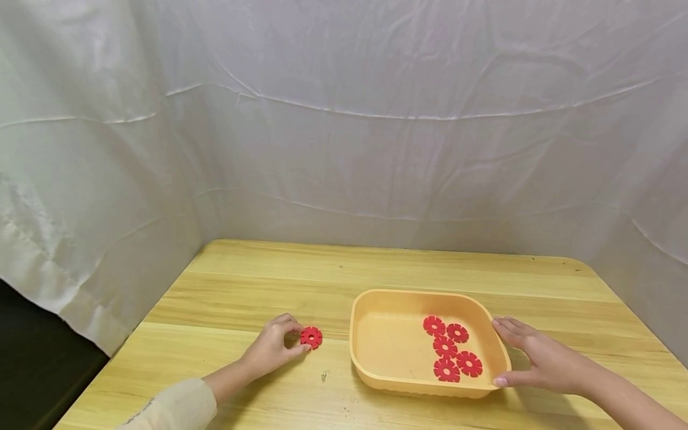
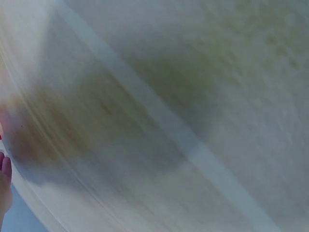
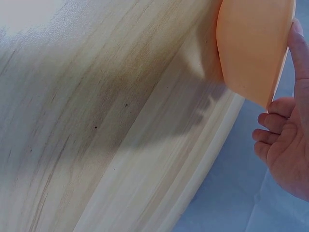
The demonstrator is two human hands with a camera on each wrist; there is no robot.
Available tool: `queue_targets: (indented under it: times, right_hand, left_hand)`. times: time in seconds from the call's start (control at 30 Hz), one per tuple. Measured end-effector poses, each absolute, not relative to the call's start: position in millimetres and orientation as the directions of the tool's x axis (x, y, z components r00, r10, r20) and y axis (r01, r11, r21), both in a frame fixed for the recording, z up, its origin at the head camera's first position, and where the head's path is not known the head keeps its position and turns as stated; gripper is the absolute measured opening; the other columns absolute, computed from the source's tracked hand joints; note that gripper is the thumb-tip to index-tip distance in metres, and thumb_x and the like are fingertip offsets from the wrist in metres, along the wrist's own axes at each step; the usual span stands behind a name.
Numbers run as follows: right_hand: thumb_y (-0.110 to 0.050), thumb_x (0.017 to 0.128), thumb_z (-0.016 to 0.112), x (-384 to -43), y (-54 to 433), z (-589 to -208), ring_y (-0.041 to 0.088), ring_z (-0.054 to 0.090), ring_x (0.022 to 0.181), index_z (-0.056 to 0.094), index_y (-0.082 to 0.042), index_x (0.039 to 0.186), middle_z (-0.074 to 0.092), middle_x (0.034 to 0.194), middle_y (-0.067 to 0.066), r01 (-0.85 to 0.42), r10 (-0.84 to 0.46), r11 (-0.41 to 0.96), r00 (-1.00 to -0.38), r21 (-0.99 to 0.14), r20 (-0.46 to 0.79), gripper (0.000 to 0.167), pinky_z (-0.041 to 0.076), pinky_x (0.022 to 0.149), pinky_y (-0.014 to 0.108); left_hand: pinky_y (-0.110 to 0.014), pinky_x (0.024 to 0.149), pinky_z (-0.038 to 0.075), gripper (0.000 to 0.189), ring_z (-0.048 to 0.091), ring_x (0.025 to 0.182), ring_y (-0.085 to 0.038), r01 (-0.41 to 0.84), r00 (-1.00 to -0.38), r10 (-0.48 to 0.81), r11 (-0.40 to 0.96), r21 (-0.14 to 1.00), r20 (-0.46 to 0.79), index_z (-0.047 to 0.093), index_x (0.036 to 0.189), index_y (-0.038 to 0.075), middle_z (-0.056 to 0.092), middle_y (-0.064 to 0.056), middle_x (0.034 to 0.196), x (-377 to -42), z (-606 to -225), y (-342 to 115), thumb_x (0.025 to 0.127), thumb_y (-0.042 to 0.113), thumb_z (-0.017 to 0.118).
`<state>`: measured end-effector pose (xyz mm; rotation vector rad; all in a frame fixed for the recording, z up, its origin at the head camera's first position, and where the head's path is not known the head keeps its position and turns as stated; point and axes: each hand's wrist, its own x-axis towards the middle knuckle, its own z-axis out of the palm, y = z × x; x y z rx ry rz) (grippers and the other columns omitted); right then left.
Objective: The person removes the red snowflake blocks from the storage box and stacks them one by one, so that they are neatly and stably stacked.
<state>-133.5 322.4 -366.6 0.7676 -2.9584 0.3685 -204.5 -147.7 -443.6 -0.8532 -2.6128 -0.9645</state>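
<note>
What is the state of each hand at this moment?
Left hand: closed, pinching a red disc.
Right hand: open, touching the orange tray at its rim.

Orange tray (image 1: pixel 389 346) on wooden table (image 1: pixel 258 286)

The head camera looks forward and down from above the near side of the wooden table (image 1: pixel 258 289), far enough off to take in both the left hand (image 1: pixel 273 347) and right hand (image 1: pixel 537 359), the tray (image 1: pixel 387 343) and the pale cloth (image 1: pixel 398 155) beyond. The left-wrist camera faces the wood close up and aslant, catching only a few fingers (image 2: pixel 6 166) at its left edge, so the tabletop is what it chiefly shares with the head view. The right-wrist camera, likewise near, shares with it the tray's end and right hand.
</note>
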Motion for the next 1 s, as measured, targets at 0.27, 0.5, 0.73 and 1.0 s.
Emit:
queue_targets:
  times: [0.27,0.5,0.73,1.0]
  right_hand:
    - [-0.053,0.066,0.074,-134.5,322.4,-365.9,0.052,0.044,0.117,0.045,0.012,0.129,0.047,0.130,0.032,-0.488,-0.474,0.847,-0.873,-0.212,0.116,0.095,0.041,0.088,0.062]
    - [-0.052,0.066,0.074,-134.9,322.9,-366.1,0.051,0.045,0.117,0.045,0.012,0.129,0.047,0.130,0.032,-0.488,-0.473,0.847,-0.873,-0.211,0.119,0.095,0.040,0.088,0.062]
    - [-0.051,0.066,0.075,-134.5,323.2,-366.7,0.050,0.046,0.117,0.045,0.012,0.129,0.048,0.130,0.031,-0.495,-0.477,0.845,-0.869,-0.202,0.135,0.093,0.041,0.087,0.060]
    - [-0.052,0.066,0.075,-133.2,322.9,-367.8,0.050,0.046,0.117,0.045,0.011,0.129,0.048,0.131,0.031,-0.484,-0.467,0.848,-0.875,-0.216,0.127,0.094,0.041,0.087,0.061]
  left_hand:
    - [-0.021,0.069,0.051,0.019,0.053,0.078,-0.005,0.581,-0.814,0.445,0.627,0.519,0.375,0.068,0.087,0.005,0.060,0.004,0.083,-204.2,-443.8,-147.5,0.074,0.016,0.077]
    - [-0.017,0.063,0.045,0.020,0.046,0.073,-0.004,0.568,-0.823,0.441,0.635,0.524,0.358,0.069,0.087,0.004,0.058,0.004,0.082,-204.1,-443.4,-145.7,0.074,0.016,0.077]
    - [-0.020,0.067,0.048,0.020,0.050,0.076,-0.005,0.577,-0.817,0.444,0.638,0.509,0.369,0.069,0.087,0.004,0.059,0.005,0.082,-203.8,-443.3,-147.5,0.074,0.016,0.077]
    - [-0.021,0.068,0.049,0.019,0.052,0.077,-0.006,0.588,-0.809,0.454,0.637,0.499,0.374,0.069,0.086,0.004,0.059,0.004,0.082,-203.3,-441.9,-147.9,0.074,0.016,0.077]
